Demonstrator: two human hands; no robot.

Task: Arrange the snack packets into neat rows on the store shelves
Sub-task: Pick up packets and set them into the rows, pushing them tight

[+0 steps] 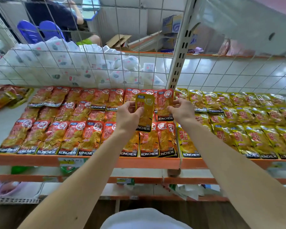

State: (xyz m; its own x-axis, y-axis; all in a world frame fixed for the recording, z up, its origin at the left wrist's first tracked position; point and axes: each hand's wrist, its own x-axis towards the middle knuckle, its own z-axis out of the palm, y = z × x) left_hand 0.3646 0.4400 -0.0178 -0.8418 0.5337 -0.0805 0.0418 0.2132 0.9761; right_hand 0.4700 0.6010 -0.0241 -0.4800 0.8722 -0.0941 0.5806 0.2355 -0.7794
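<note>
Left hand holds yellow packet; right hand pinches red packet.

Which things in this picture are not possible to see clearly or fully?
- Head view: red packets in the middle rows, covered by the left hand and its yellow packet.
- Price label on the shelf edge: blurred, unreadable.
- Yellow rows: cut off at right edge.

The orange-edged shelf bears rows of red packets left of yellow packets.
</note>
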